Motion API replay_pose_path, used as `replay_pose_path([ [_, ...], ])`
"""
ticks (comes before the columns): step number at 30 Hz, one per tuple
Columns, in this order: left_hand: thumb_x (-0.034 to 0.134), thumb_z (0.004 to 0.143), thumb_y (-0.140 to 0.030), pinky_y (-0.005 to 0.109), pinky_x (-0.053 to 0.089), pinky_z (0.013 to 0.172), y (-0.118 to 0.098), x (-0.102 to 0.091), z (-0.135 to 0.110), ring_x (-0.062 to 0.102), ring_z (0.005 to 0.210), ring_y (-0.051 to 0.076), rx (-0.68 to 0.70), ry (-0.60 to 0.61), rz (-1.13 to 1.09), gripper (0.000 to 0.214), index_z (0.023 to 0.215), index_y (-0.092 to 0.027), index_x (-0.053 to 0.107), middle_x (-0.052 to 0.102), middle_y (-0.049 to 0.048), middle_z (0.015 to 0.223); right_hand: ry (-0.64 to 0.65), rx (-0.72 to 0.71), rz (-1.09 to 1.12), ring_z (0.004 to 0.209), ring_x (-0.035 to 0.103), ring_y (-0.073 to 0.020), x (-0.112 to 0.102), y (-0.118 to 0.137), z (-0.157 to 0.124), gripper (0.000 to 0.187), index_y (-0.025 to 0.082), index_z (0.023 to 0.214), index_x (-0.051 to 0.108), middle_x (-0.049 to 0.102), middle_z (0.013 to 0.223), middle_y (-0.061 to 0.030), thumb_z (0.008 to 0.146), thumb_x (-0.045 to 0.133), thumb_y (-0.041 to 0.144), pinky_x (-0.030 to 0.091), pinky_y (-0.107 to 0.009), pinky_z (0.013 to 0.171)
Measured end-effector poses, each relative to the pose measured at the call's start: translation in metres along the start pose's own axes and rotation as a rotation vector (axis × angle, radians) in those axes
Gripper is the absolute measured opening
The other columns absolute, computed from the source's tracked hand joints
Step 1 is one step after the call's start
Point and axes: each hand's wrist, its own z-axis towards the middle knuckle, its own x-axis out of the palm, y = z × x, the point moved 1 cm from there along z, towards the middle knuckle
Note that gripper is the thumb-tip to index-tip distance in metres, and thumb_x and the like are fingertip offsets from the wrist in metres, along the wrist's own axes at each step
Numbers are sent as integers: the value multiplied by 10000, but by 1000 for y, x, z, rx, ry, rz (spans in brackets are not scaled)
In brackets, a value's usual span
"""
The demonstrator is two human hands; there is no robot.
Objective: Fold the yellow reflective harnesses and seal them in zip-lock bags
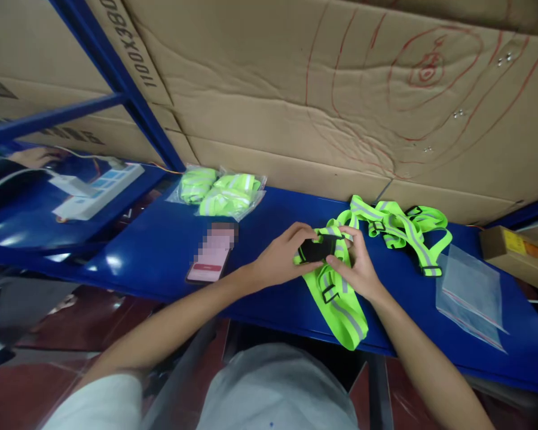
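Observation:
Both hands hold a neon yellow-green reflective strap (345, 316) with a grey stripe, above the front of the blue table. My left hand (283, 255) is closed on its left side, next to a black piece (316, 251) on the strap. My right hand (357, 263) grips the right side, its thumb against the black piece. From the hands the strap hangs in a loop toward the table's front edge, with a black slider buckle (329, 292) on it. More reflective strap (399, 221) lies bunched behind my right hand; whether it joins the held one I cannot tell.
Two clear bags of folded straps (226, 194) lie at the back left, with a phone (210, 254) before them. Flat clear zip bags (470, 292) and a cardboard box (520, 254) are at the right. A power strip (98, 194) and another person's hand (36, 156) are far left. Cardboard (269, 101) walls the back.

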Motion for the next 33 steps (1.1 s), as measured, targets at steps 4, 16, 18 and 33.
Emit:
replay_pose_path([
  [4, 742, 907, -397, 402, 535, 1031, 4, 7, -11, 611, 1191, 231, -15, -69, -133, 367, 1186, -231, 572, 591, 103, 1232, 13, -104, -203, 1160, 653, -278, -1, 3, -3, 646, 315, 1469, 380, 585, 1342, -110, 922, 712, 405, 576, -468, 981],
  [16, 731, 842, -245, 397, 538, 1002, 19, 20, -18, 636, 1122, 220, -4, -69, -273, 263, 1079, -229, 618, 598, 81, 1208, 305, -342, -859, 1300, 534, -352, -3, 16, 3, 703, 353, 1591, 371, 579, 1388, -116, 964, 667, 472, 391, -547, 1088],
  [18, 738, 834, -242, 384, 541, 1002, 19, 19, -16, 643, 1128, 219, 4, -32, -268, 270, 1076, -224, 622, 597, 80, 1207, 326, -316, -832, 1206, 573, -332, -3, 18, 2, 686, 341, 1576, 392, 619, 1276, -107, 963, 664, 488, 414, -524, 1037],
  [33, 469, 1052, -423, 404, 495, 1022, 26, -27, -6, 650, 1151, 235, -207, -218, -63, 366, 1326, -203, 570, 674, 94, 1273, -688, -139, -291, 1402, 528, -346, -86, 11, 10, 782, 211, 1373, 582, 579, 1446, -160, 918, 384, 816, 391, -533, 1196],
])
